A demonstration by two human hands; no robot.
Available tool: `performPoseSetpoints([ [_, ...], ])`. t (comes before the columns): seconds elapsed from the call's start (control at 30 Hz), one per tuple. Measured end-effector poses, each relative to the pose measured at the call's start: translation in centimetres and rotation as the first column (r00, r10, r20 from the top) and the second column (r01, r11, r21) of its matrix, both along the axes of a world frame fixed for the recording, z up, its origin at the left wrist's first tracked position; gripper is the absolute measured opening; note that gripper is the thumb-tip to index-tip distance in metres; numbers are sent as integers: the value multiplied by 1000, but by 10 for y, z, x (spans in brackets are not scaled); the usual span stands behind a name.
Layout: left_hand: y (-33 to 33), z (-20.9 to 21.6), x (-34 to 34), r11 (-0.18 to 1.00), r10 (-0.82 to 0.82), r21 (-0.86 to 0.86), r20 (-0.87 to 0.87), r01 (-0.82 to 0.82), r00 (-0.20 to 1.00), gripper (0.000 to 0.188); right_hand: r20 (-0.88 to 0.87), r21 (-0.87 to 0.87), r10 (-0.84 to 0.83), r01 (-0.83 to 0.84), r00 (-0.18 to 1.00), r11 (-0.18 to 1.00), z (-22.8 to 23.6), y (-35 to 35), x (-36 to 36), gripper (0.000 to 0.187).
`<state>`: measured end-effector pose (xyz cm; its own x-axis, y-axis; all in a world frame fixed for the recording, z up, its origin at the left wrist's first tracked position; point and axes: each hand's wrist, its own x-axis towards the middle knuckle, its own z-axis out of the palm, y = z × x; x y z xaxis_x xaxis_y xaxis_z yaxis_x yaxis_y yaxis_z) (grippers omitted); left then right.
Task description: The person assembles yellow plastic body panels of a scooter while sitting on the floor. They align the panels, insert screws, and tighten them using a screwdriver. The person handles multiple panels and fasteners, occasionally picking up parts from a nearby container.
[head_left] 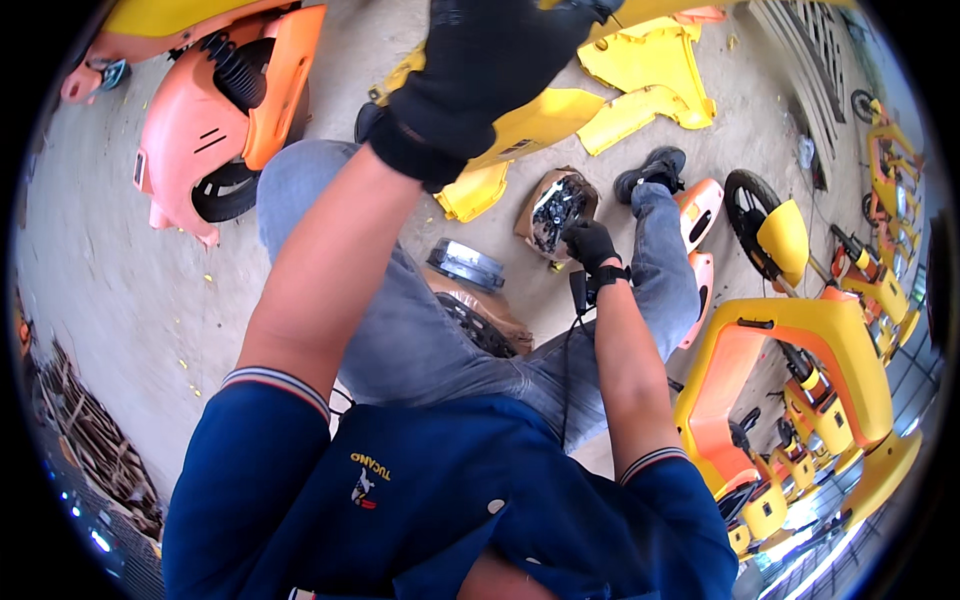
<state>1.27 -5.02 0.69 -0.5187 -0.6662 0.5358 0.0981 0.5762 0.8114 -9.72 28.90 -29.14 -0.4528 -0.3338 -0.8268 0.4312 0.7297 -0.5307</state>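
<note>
Head view, and we have two gloved hands at work above a grey concrete floor (110, 250)! Up top, the left hand (490, 65), in a black fabric glove, stretches out over a curved yellow plastic panel (540, 122); its fingertips run to the upper edge, so whether that grip is clenched or released, I can't tell. Over to the right hand (590, 243), also black-gloved: fingers curled right at the rim of an open brown paper-like container (540, 200) packed with small dark parts (565, 208). Is the grip grasping one? Too small to tell! That container sits on the floor between the person's legs, near the black shoe (652, 172). Just nearer the body, a clear round plastic tub (466, 262). Beyond, angular yellow plastic panels (655, 70) lie flat, and at left stands a salmon-and-orange vehicle shell (190, 130).
</note>
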Motion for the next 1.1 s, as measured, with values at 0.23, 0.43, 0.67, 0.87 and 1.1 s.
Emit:
performPoseSetpoints([
  [0.23,19,29,0,908,-114,404,-21,112,993,31,-156,11,-54,56,986,998,-59,18,-11,11],
  [0.43,26,34,-9,825,-34,559,-83,75,996,28,-158,-210,-362,327,919,921,-92,9,-12,38],
  [0.67,16,18,-27,912,77,409,-77,-39,994,37,-500,285,524,-440,689,852,-171,29,8,30],
  [0.87,-13,3,-5,967,239,31,219,-252,946,40,-359,365,413,-281,837,887,-181,24,31,24],
  [1.1,-28,-7,16,943,331,-153,386,-294,861,41,-373,502,498,-280,783,818,-208,21,41,37],
])
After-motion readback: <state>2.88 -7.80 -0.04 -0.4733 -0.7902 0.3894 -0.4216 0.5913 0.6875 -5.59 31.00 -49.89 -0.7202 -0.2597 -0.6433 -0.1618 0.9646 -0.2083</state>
